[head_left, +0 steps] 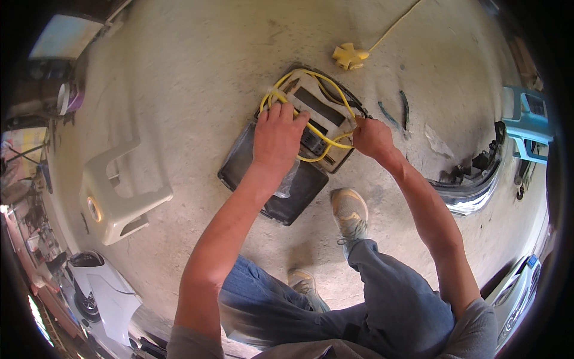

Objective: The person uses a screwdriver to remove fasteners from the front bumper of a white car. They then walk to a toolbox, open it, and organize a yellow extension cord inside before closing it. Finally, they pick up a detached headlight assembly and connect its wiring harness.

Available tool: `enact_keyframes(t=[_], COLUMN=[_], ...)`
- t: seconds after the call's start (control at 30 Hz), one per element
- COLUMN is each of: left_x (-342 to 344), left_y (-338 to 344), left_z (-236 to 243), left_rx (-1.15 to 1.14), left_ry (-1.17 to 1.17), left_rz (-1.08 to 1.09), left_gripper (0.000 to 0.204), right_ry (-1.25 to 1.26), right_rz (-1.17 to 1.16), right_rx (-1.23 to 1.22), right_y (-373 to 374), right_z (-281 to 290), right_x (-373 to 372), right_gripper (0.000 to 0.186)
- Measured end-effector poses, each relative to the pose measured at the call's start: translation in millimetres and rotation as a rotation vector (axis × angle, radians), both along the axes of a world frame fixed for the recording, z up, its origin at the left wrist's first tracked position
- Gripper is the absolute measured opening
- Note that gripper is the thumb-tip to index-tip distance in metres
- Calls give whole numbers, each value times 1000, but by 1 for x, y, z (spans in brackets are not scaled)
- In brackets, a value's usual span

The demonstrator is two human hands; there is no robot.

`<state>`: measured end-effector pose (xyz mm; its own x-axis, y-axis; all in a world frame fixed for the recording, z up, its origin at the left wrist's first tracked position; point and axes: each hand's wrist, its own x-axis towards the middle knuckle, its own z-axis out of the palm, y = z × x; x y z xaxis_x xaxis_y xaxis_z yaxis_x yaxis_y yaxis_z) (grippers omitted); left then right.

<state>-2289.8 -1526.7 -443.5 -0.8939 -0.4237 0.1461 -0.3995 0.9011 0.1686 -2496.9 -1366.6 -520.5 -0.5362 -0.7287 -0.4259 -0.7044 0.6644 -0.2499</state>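
Note:
An open black plastic case [239, 169] lies on the concrete floor in front of my feet. Its far half holds a pale tray [308, 90] with a dark strip and some dark parts I cannot make out. Loops of yellow cable [330, 79] lie over that half. My left hand [277, 134] is closed over the cable at the left side of the loops. At the right edge of the case, my right hand [373, 139] grips the cable between thumb and fingers. Below my left hand, a crumpled clear plastic bag [288, 183] rests on the case's near half.
A yellow multi-way socket [348, 56] with its cord lies beyond the case. Pliers-like handles [396, 115] are on the floor to the right, near a headlight unit [469, 188] and a blue stool [527, 119]. Left stands a tipped beige stool [110, 185]; a grey body panel [107, 293] lies nearer.

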Motion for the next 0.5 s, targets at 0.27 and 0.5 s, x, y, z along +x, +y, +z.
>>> enact_keyframes(t=[0.27,0.5], left_x=[4,8], left_y=[21,30], left_z=[-63,-88], left_rx=[179,307], left_ry=[-48,28], left_rz=[74,66], left_gripper=[32,33], right_ry=[19,-30], right_rz=[42,-56], right_rx=[114,47], right_y=[-6,3], right_z=[9,-11], right_x=[7,12], right_gripper=[42,51])
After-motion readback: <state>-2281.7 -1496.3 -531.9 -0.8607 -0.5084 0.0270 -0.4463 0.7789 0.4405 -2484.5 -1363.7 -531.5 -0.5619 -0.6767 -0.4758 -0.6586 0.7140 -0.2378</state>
